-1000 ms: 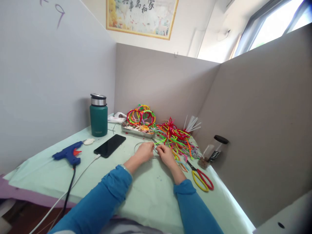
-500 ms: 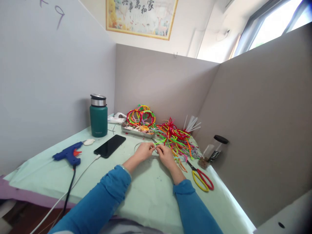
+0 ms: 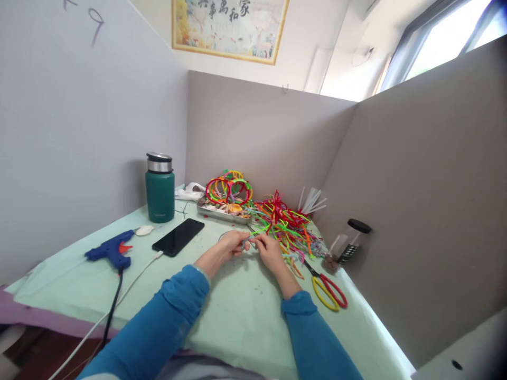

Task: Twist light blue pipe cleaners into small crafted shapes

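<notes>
Over the middle of the table, my left hand (image 3: 230,246) and my right hand (image 3: 270,250) are close together, both with fingers closed. Between their fingertips a small bit of light-blue pipe cleaner (image 3: 244,244) shows, pinched from both sides. Part of a thin grey hoop (image 3: 224,234) peeks out behind my left hand; whether the pipe cleaner goes round it I cannot tell. Just beyond my right hand lies a tangled heap of coloured pipe cleaners (image 3: 291,224). Scissors (image 3: 329,292) with one yellow and one red handle lie to the right.
A metal tray (image 3: 222,215) holds small pieces, with coloured rings (image 3: 228,190) above it. To the left are a green bottle (image 3: 160,195), a phone (image 3: 179,237) and a blue glue gun (image 3: 113,249) with cables. A clear jar (image 3: 348,245) stands right, by the partition (image 3: 415,200).
My left hand has turned and shifted slightly left, its fingers curling further round. The light-blue pipe cleaner now shows between the hands. My right hand has barely moved.
</notes>
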The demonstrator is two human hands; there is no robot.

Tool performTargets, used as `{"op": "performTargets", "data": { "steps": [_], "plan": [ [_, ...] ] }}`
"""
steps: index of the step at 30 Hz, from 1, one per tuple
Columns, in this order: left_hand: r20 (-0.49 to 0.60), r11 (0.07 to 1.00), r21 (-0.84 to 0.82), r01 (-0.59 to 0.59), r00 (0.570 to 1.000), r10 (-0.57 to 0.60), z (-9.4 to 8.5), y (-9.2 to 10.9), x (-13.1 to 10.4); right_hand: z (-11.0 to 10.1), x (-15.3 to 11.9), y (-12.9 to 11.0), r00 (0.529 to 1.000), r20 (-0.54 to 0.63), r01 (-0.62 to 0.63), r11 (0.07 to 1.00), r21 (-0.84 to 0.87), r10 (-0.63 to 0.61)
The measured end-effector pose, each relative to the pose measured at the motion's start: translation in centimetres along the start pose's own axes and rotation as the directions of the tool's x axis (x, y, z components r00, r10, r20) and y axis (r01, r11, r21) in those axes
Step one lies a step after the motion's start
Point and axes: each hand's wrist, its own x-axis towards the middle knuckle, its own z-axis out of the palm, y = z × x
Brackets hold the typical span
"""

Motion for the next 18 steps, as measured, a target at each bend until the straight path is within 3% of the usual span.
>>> {"op": "performTargets", "data": {
  "steps": [4,7,9,11,13,15,18],
  "plan": [
    [-0.005,0.994,0.016,-0.113,0.994,0.113,0.0,-0.2,0.3,0.1,-0.2,0.4,0.997,-0.004,-0.079,0.997,0.009,0.079],
    [-0.032,0.94,0.194,-0.281,0.956,0.292,-0.1,-0.3,0.7,0.0,-0.1,0.2,0.992,0.008,-0.128,0.989,0.071,0.128],
    [-0.05,0.823,0.449,-0.349,0.909,0.413,-0.1,-0.7,0.9,0.0,0.0,-0.1,0.99,0.019,-0.141,0.984,0.112,0.14],
    [-0.011,0.588,0.718,-0.371,0.84,0.543,-0.1,-1.1,1.1,0.0,0.1,-0.4,0.989,0.037,-0.144,0.978,0.149,0.14],
    [0.089,0.371,0.84,-0.396,0.775,0.626,-0.1,-1.5,1.2,0.0,0.2,-0.8,0.989,0.064,-0.143,0.974,0.176,0.134],
    [0.081,0.308,0.889,-0.339,0.778,0.623,-0.1,-1.6,1.1,0.0,0.2,-1.0,0.988,0.085,-0.142,0.972,0.187,0.128],
    [0.009,0.298,0.927,-0.229,0.807,0.591,-0.1,-1.5,0.9,0.0,0.1,-1.0,0.988,0.089,-0.14,0.976,0.165,0.127]
  ]
}}
